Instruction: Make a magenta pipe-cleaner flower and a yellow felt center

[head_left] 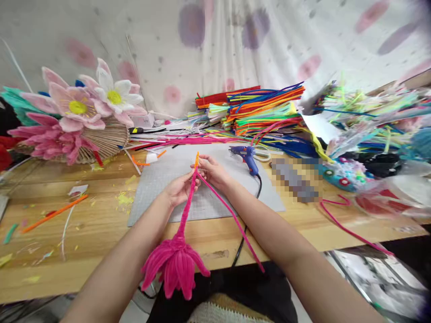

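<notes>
A magenta pipe-cleaner flower [178, 264] hangs head down over the table's front edge, petals toward me. Its stem [187, 206] is wrapped in fuzzy pink and runs up to an orange tip [197, 159]. My left hand [180, 188] is closed on the stem near its upper end. Close beside it, my right hand [212, 171] has its fingers bent together where a loose pink pipe cleaner [232, 213] meets the stem. That strand trails down to the right, its free end past the table edge. The fingertips partly hide the join.
A grey cutting mat [151, 179] lies under my hands. On it is a blue glue gun [247, 158] with a black cord. Bundles of coloured pipe cleaners [262, 107] are stacked behind. Finished flowers [77, 107] stand at left, near an orange pipe cleaner [55, 213].
</notes>
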Available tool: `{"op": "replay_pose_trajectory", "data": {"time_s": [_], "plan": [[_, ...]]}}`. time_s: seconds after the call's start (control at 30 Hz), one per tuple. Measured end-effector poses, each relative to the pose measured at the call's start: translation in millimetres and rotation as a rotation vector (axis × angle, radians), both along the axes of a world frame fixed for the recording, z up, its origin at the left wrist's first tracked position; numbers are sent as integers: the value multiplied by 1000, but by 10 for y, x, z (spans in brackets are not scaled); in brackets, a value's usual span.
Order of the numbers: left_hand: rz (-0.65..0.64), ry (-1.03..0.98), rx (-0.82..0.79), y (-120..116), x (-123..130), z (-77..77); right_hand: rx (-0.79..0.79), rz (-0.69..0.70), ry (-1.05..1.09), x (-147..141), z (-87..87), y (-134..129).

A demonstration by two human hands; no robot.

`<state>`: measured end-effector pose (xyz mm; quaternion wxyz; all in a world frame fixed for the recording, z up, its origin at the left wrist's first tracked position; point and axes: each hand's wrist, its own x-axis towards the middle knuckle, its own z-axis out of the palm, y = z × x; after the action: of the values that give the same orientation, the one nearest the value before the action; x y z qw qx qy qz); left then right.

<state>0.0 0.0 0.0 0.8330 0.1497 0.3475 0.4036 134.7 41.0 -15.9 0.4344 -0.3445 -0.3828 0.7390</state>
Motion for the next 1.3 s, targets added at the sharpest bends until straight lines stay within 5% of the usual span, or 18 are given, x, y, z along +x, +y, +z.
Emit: {"op": "replay_pose_trajectory", "data": {"time_s": [0.2,0.43,0.57,0.87,1.0,1.2,1.3], "plan": [[1,-2,-71,-3,10,38,194,-303,-207,34,-42,45],[26,5,-63,0,24,35,691,-124,-587,135,103,8],[67,60,-64,13,46,10,831,-66,-725,130,112,-25],[95,89,-37,5,66,29,794,-151,-969,-24,56,-15],[76,40,-48,10,45,30,749,-258,-1039,44,163,132],[77,-84,-105,30,-45,10,495,-369,-771,294,470,367],[81,-163,-135,34,-75,13,343,-308,-663,371,506,288]]}}
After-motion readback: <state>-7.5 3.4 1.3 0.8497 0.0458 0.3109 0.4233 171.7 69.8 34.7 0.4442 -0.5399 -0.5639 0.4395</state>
